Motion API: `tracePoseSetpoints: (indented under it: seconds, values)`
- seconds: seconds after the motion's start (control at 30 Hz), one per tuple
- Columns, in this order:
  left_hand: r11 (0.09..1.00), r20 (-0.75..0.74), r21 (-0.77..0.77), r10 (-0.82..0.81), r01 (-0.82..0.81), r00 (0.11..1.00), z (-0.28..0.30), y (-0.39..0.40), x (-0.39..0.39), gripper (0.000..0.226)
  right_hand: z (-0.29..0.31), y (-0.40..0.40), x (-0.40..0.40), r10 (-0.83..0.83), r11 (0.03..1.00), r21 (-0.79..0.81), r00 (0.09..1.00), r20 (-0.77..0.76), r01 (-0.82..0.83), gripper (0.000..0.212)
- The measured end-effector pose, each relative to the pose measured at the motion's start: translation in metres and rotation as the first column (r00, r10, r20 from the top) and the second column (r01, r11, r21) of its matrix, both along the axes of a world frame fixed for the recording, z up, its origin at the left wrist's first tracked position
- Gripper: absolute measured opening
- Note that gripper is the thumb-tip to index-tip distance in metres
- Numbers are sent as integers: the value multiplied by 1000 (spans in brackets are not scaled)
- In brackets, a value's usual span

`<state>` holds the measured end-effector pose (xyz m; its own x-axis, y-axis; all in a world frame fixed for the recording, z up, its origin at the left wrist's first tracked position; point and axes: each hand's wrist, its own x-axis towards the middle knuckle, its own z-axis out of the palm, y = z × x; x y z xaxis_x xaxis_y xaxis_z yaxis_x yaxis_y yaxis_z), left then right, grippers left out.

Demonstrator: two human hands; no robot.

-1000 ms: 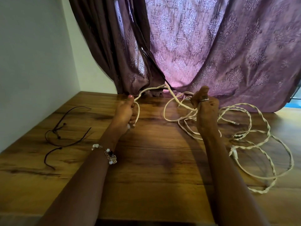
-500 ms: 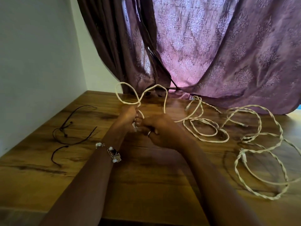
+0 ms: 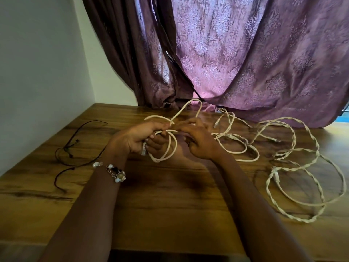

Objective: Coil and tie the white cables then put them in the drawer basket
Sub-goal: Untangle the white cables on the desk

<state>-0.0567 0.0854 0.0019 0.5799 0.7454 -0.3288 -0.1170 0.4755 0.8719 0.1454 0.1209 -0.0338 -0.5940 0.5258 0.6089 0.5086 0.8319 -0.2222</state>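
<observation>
Cable: light, limp, springy; best pinched where loops cross.
Hands: left hand grips loops; right hand at 3 o'clock, seemingly pinching strand.

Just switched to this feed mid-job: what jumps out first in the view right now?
Both hands meet at the table's middle: the left hand grips a small coil of white cable, and the right hand pinches a loop of it. To the right, more white cables sprawl loose across the wooden table. A thin black cord lies at the left, and a purple curtain hangs behind.
</observation>
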Motion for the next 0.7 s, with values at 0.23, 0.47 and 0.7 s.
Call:
tracePoseSetpoints:
  seconds: [0.23,0.47,0.7]
  values:
    - [989,415,143,-80,22,906,3,1,-23,29,3,6,7,-311,944,64,938,-153,324,14]
    - [981,723,188,-101,-54,683,-8,15,-30,34,-2,17,9,-461,886,-127,879,-120,447,11]
    - [921,861,222,-30,-320,508,-7,12,-31,29,6,2,0,-534,812,-126,813,232,570,28]
